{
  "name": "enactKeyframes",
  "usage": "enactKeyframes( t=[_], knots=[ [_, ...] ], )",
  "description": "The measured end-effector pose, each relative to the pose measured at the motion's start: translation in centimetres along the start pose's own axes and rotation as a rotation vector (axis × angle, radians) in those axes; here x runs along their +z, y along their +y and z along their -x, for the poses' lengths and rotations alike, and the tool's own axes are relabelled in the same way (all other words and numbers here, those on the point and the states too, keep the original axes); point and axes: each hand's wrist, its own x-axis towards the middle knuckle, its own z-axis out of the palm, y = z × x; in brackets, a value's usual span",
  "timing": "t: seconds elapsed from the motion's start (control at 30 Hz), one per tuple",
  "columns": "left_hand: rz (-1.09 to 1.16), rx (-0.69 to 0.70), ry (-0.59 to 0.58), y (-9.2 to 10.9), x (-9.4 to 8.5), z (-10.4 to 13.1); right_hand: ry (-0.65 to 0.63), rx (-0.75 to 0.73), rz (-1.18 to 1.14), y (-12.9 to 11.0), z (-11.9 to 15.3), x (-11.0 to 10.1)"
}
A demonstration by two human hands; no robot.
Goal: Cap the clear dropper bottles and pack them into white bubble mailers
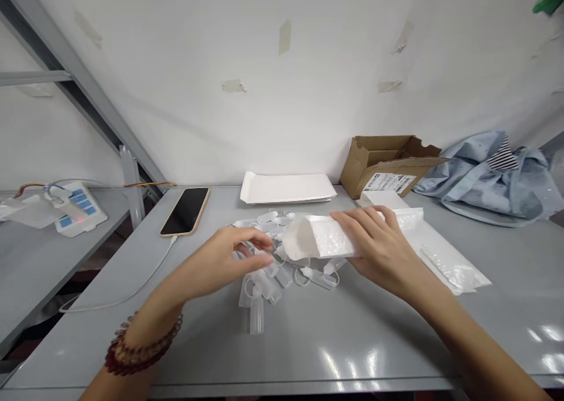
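White pouch (332,236) clamped in right grip (381,245); left grip (227,254) parted; bottles (265,284) between, carton (356,166) behind

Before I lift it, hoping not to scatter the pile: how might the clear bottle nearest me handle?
The clear bottle looks hollow, so probably light. Its smooth-looking side may be slippery. Its far end meets the pile; neighbours might shift.

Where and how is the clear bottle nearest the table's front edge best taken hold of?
Probably by the bottle's body, pinched across its sides from the table's front edge: that end juts free toward the edge, while the cap end lies among the other bottles. The left hand seems better placed; the right hand holds a white packet.
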Motion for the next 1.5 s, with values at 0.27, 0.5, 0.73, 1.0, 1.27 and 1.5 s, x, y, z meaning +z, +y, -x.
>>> enactKeyframes(
  t=[0.27, 0.5, 0.73, 1.0, 1.27, 1.5],
  knots=[
    [-0.442, 0.125, -0.192, -1.0, 0.6, 0.2, -0.080, -0.023, -0.064, -0.5, -0.2, -1.0],
    [-0.328, 0.217, -0.186, -0.8, -0.3, 0.5, -0.107, -0.016, -0.048, -0.7, -0.1, -0.1],
    [-0.209, 0.354, 0.089, -0.6, -0.8, 0.8, -0.195, -0.003, -0.122, -0.8, -0.1, 0.6],
    [-0.252, 0.649, 0.302, -0.4, 2.3, 0.4, -0.238, -0.013, -0.309, -1.8, -0.3, 1.3],
    [-0.237, 0.239, 0.422, -0.7, 0.1, 0.5, -0.039, 0.142, -0.410, 0.2, -0.1, 0.8],
    [-0.510, 0.214, -0.058, -1.5, 1.7, -0.3, -0.067, 0.108, -0.386, 0.0, 0.0, 1.5]
  ],
)
